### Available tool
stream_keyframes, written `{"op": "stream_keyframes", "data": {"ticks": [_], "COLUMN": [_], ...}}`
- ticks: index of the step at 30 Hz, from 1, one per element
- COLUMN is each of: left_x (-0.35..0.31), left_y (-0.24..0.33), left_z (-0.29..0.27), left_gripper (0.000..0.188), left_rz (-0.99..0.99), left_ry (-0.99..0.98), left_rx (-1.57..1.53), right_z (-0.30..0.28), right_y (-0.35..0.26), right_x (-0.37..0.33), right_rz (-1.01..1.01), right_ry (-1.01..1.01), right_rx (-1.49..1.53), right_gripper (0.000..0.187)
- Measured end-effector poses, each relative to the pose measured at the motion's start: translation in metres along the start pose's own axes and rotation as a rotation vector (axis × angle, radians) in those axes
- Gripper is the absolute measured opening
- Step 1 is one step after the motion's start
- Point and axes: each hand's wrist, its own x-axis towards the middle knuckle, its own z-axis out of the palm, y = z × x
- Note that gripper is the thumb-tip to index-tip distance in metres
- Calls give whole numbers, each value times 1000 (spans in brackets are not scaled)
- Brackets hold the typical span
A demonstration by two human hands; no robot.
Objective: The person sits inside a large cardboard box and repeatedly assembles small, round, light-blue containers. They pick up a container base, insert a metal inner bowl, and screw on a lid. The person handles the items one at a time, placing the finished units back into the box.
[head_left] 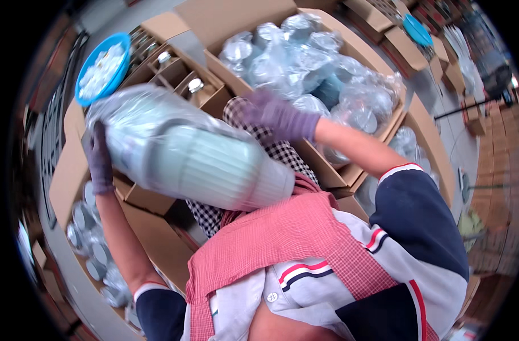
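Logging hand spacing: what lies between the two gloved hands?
In the head view, the plastic-wrapped pale ribbed container spans between the left hand and the right hand.

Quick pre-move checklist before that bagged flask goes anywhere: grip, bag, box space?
1. Left hand on the bagged pale green flask, at its wide end: ok.
2. Right hand on the flask: cannot tell, its fingers are hidden behind the bag.
3. Plastic bag around the flask: ok.
4. Free room in the big cardboard box: not ok, full of bagged pieces.
5. Divider box cells: cannot tell, mostly hidden.
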Motion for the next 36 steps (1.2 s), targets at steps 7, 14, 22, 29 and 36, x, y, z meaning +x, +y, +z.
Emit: {"op": "stream_keyframes", "data": {"ticks": [7,14,22,29,36], "left_x": [38,3,-74,-102,83], "left_y": [85,166,235,161,153], "left_z": [142,363,515,568,614], "left_gripper": [45,42,62,63,27], "left_rz": [-514,-116,984,1159,-396], "left_ry": [-681,-511,-1131,-1129,-858], "left_rx": [-806,-710,-133,432,-472], "right_z": [45,-31,119,-25,26], "right_y": [-62,-59,57,65,124], "right_x": [-132,-232,-253,-229,-261], "right_rz": [513,1593,1965,1534,1332], "right_ry": [-41,290,833,574,-68], "right_rx": [301,533,682,198,-143], "right_gripper": [44,35,32,38,66]}}
